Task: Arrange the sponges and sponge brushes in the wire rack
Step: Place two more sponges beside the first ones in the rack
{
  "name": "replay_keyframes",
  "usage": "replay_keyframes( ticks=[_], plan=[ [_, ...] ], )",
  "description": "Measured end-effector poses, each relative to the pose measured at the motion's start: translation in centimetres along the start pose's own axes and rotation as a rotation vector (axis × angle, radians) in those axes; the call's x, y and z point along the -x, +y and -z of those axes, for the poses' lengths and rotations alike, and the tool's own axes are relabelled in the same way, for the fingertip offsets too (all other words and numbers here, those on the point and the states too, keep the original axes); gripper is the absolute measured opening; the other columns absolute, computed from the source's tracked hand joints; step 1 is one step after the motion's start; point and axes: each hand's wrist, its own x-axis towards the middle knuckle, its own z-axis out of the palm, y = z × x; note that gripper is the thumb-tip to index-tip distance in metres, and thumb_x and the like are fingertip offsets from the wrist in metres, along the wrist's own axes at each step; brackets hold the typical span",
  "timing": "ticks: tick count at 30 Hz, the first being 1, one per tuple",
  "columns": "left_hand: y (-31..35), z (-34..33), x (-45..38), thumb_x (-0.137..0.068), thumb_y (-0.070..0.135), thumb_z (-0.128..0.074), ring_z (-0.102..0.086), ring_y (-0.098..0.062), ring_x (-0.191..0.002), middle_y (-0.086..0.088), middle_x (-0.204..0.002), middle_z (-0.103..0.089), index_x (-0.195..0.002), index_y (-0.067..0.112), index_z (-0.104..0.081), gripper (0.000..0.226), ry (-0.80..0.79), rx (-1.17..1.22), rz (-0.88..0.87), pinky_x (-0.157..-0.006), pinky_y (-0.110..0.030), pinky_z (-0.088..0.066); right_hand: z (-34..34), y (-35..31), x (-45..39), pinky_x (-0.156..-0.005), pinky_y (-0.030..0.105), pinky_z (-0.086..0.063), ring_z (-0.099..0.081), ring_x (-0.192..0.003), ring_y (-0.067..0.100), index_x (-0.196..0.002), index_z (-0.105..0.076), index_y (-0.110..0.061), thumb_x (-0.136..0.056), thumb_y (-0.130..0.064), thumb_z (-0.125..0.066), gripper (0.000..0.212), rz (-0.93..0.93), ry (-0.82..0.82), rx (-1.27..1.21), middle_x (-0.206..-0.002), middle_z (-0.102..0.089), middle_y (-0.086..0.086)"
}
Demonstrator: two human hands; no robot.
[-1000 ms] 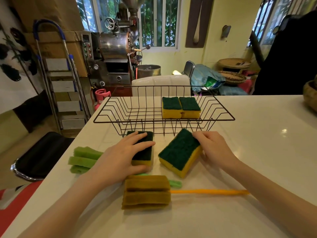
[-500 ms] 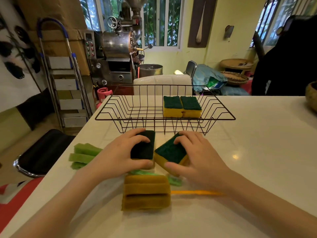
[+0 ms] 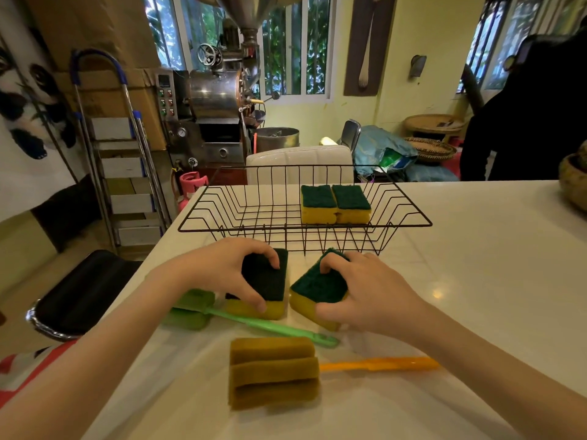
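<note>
Your left hand (image 3: 222, 274) and right hand (image 3: 365, 296) each pinched a sponge across its short sides. Those sponges looked light and squashy, so a gentle edge grip probably sufficed.

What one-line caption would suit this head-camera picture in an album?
Each hand, left hand and right hand, grips a green-and-yellow sponge before a wire rack already holding two.

Both forearms reach forward, bare. Left hand (image 3: 228, 274) palm-down, fingers curled, thumb and fingers pinching closed. Right hand (image 3: 365, 293) palm-down too, fingers hooked, thumb tucked low, gripping closed.
</note>
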Motion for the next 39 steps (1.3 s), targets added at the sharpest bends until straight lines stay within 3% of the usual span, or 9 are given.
replay_keyframes(
  ticks=[6,11,14,18,21,24,27,32,39],
  plan=[
    [-0.4,0.9,-0.1,-0.057,0.039,-0.08,-0.044,-0.008,-0.104,0.015,-0.113,-0.048,-0.098,0.044,-0.051,0.05,0.061,-0.019,-0.083,-0.076,-0.019,-0.045,0.7,0.5,-0.4,-0.079,0.032,-0.05,-0.044,-0.103,0.016,-0.11,-0.046,-0.034,-0.063,-0.05,-0.061,0.052,0.034,0.043,-0.09,-0.113,-0.05,-0.002],
    [0.3,2.2,1.4,-0.05,0.045,-0.078,-0.049,-0.006,-0.109,0.016,-0.112,-0.053,-0.096,0.044,-0.056,0.051,0.085,0.136,-0.147,-0.09,-0.032,-0.051,2.4,1.6,-0.1,-0.081,0.033,-0.05,-0.05,-0.098,0.009,-0.101,-0.052,-0.038,-0.061,-0.044,-0.066,0.043,0.177,0.019,-0.253,-0.105,-0.054,-0.013],
    [1.4,3.7,2.3,-0.048,0.046,-0.077,-0.05,-0.002,-0.11,0.016,-0.115,-0.053,-0.096,0.044,-0.057,0.052,0.097,0.191,-0.204,-0.094,-0.029,-0.05,3.9,2.0,0.3,-0.081,0.024,-0.049,-0.051,-0.099,0.002,-0.097,-0.055,-0.038,-0.059,-0.04,-0.069,0.04,0.246,0.081,-0.374,-0.106,-0.056,-0.017],
    [2.2,7.1,1.9,-0.045,0.047,-0.075,-0.049,0.005,-0.11,0.018,-0.118,-0.052,-0.096,0.042,-0.057,0.054,0.173,0.218,-0.247,-0.089,-0.014,-0.048,6.7,2.2,-0.3,-0.079,0.008,-0.045,-0.049,-0.105,-0.003,-0.095,-0.057,-0.038,-0.055,-0.037,-0.071,0.043,0.308,0.174,-0.505,-0.11,-0.057,-0.016],
    [2.1,9.0,0.7,-0.044,0.051,-0.074,-0.05,-0.004,-0.11,0.015,-0.12,-0.049,-0.097,0.045,-0.056,0.056,0.24,0.171,-0.227,-0.085,-0.017,-0.052,8.1,2.4,-1.9,-0.076,0.002,-0.044,-0.05,-0.104,-0.004,-0.095,-0.055,-0.038,-0.059,-0.027,-0.075,0.042,0.312,0.24,-0.541,-0.111,-0.055,-0.015],
    [1.6,10.1,-1.0,-0.044,0.053,-0.073,-0.054,-0.012,-0.107,0.007,-0.119,-0.051,-0.098,0.042,-0.055,0.058,0.282,0.172,-0.193,-0.08,-0.03,-0.057,8.9,2.6,-4.4,-0.071,0.008,-0.049,-0.05,-0.101,-0.004,-0.092,-0.05,-0.041,-0.061,-0.026,-0.065,0.037,0.288,0.274,-0.611,-0.108,-0.052,-0.015],
    [0.7,10.9,-3.3,-0.049,0.047,-0.081,-0.053,-0.016,-0.107,0.004,-0.118,-0.05,-0.1,0.038,-0.054,0.059,0.3,0.147,-0.146,-0.081,-0.035,-0.057,9.4,2.6,-7.5,-0.077,0.02,-0.051,-0.05,-0.103,0.004,-0.095,-0.047,-0.039,-0.059,-0.024,-0.062,0.042,0.269,0.286,-0.667,-0.106,-0.051,-0.013],
    [-2.5,10.3,-7.7,-0.06,0.029,-0.08,-0.052,-0.017,-0.104,0.003,-0.116,-0.049,-0.106,0.034,-0.05,0.055,0.297,0.059,-0.066,-0.078,-0.027,-0.053,9.2,2.4,-12.9,-0.079,0.02,-0.05,-0.049,-0.1,0.007,-0.106,-0.042,-0.027,-0.056,-0.023,-0.065,0.055,0.259,0.239,-0.685,-0.101,-0.046,-0.016],
    [-7.3,10.2,-13.5,-0.057,0.032,-0.081,-0.053,-0.015,-0.1,0.005,-0.108,-0.056,-0.112,0.025,-0.05,0.064,0.174,-0.072,-0.01,-0.08,-0.028,-0.046,7.3,2.5,-21.0,-0.088,0.028,-0.048,-0.045,-0.112,0.017,-0.119,-0.038,-0.02,-0.061,-0.019,-0.082,0.073,0.25,0.126,-0.577,-0.12,-0.042,-0.001]
  ],
)
